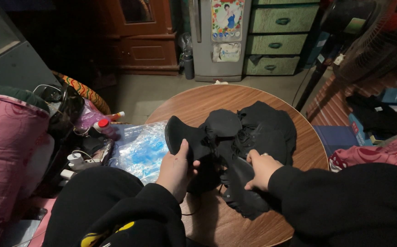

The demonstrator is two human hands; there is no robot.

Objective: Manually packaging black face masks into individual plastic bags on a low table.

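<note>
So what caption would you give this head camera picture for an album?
Two hands, left hand and right hand, grip a black garment on a round wooden table.

fan (pixel 381 41): cut off by right edge | right fingertips (pixel 249 186): buried in black garment (pixel 248 137)

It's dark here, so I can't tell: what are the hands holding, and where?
Both hold the black garment: left hand at its left edge, right hand near its middle.

free: bare round table (pixel 217 98) far edge | blocked: black garment pile (pixel 253 132) centre, plastic bag (pixel 141 148) left
</note>
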